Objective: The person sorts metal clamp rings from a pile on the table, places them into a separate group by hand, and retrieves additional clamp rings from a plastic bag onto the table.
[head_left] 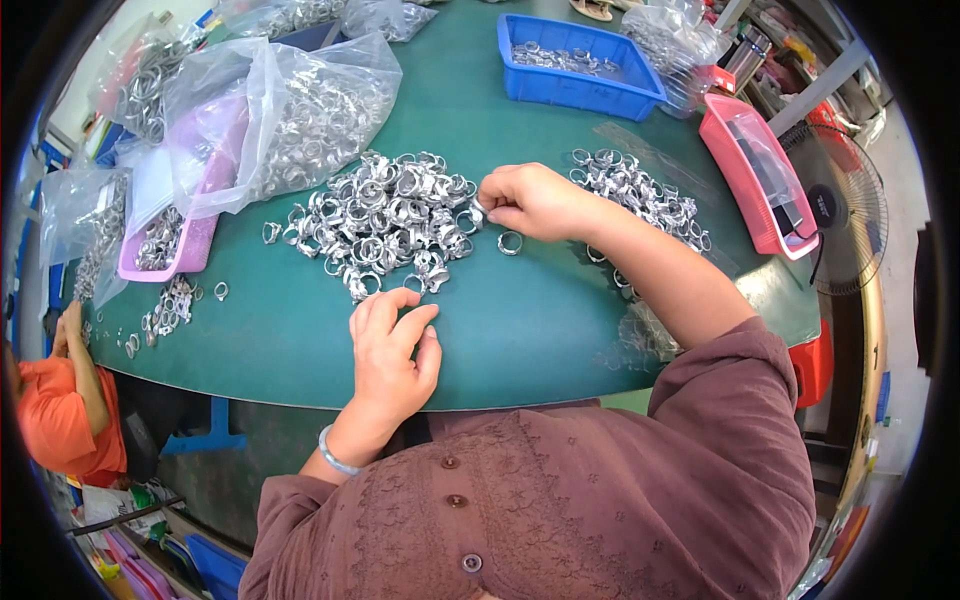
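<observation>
A large heap of small silver metal rings (395, 215) lies on the green tabletop before me. At the heap's right edge my right hand (535, 203) is closed in a pinch, with a ring showing at its fingertips. Just below that hand sits a single loose ring (510, 242). My left hand (392, 352) rests by the heap's near edge, thumb and fingers apart, holding nothing I can see. Its fingertips are close to a ring (414, 284). Under and beyond my right forearm spreads a second heap of rings (640, 195).
A clear bag of rings (325, 110) leans by a pink basket (200, 245) at left. Behind are a blue tray (585, 93) and, at right, a pink basket (715, 150) near a fan (835, 205). A co-worker in orange (68, 410) handles parts at far left.
</observation>
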### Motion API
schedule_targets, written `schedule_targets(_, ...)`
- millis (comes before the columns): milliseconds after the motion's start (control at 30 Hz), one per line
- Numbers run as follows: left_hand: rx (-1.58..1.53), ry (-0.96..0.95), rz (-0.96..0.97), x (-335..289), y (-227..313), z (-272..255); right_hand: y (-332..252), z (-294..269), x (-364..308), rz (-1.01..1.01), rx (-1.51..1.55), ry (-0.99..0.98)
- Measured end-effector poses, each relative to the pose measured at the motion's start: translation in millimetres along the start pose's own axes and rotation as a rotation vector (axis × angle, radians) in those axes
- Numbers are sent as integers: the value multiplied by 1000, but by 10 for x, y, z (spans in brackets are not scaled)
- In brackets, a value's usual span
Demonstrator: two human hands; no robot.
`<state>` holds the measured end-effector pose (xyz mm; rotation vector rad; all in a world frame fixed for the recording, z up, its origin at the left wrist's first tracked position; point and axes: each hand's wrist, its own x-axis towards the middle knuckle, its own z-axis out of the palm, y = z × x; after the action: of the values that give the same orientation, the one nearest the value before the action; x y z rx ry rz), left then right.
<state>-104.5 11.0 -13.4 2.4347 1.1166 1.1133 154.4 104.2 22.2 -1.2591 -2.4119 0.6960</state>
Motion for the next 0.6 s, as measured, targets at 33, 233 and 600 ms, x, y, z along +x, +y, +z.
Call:
schedule_targets(33, 3, 0, -1, -2, 1, -1, 13, -9, -27, 1, -1, -2)
schedule_targets(233, -9, 6, 2, -3, -12, 8, 38, -84, -108, -40, 51, 44)
schedule_targets(600, -19, -6, -18, -18, -20, 18, 36, -7, -98, -12, -81, -14)
